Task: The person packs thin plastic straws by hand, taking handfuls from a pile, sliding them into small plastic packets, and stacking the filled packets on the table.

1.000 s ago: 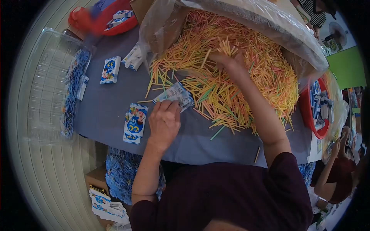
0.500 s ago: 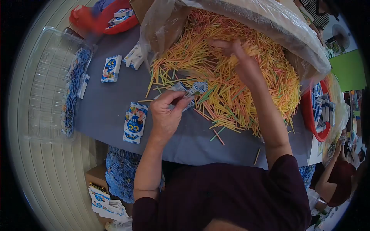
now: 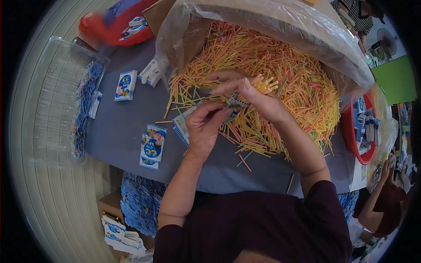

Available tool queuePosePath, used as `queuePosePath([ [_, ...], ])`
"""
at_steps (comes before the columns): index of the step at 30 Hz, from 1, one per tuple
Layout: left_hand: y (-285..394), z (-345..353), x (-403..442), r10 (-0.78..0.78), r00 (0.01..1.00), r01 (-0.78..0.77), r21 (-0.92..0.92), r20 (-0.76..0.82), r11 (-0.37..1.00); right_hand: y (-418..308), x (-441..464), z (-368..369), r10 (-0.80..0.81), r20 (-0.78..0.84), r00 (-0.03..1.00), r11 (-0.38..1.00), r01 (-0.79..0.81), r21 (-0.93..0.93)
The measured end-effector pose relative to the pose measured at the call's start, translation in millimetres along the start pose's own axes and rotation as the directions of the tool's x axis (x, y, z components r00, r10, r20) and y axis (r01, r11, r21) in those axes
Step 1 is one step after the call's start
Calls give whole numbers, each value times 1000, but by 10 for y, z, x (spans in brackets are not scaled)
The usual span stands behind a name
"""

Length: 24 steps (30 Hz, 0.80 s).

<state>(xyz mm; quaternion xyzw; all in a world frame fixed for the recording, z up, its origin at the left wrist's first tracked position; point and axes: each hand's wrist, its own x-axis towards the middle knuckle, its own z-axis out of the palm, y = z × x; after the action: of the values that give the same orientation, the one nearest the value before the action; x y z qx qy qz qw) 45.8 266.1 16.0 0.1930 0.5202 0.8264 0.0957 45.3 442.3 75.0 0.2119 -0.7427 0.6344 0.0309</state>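
Note:
My left hand [image 3: 204, 128] pinches a small printed packet [image 3: 237, 103] between thumb and fingers. Beside it, my right hand [image 3: 258, 98] holds a bunch of thin yellow and pink sticks [image 3: 265, 85] against the palm, its fingers reaching over the packet's top. I cannot make out whether the sticks touch the packet. Behind both hands spreads a large heap of thin coloured sticks [image 3: 302, 92], mostly yellow and orange with some green. Another blue and white packet [image 3: 182, 126] lies partly under my left hand.
Filled-looking packets [image 3: 153, 142] lie on the grey table [image 3: 114, 140], with another packet [image 3: 126, 86] farther back. A clear plastic tray [image 3: 52, 101] stands left. Red baskets [image 3: 367, 155] with packets flank the heap. Plastic sheeting [image 3: 280, 22] edges it. A person [image 3: 381, 206] sits at right.
My right hand has come down and left from the heap to the packet, carrying a bunch of sticks. My left hand has shifted slightly right with the packet.

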Motion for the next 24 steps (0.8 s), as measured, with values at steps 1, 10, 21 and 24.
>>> queuePosePath([
  [1, -2, 22, 19, -11, 1000, 12, -64, 15, 998, -20, 17, -27, -12, 23, 1000, 998, 13, -55],
  [10, -187, 78, 367, -101, 993, 113, -314, 54, 943, -225, 162, -203, -53, -272, 961, 990, 87, 114],
  [21, 137, -89, -192, -200, 967, 196, 38, 158, 980, 70, -85, 372, 143, 68, 987, 989, -146, 37],
  [24, 434, -482, -549, -245, 970, 245, 46, -1, 968, -96, -6, 284, 292, 1, 956, 938, -287, 195],
])
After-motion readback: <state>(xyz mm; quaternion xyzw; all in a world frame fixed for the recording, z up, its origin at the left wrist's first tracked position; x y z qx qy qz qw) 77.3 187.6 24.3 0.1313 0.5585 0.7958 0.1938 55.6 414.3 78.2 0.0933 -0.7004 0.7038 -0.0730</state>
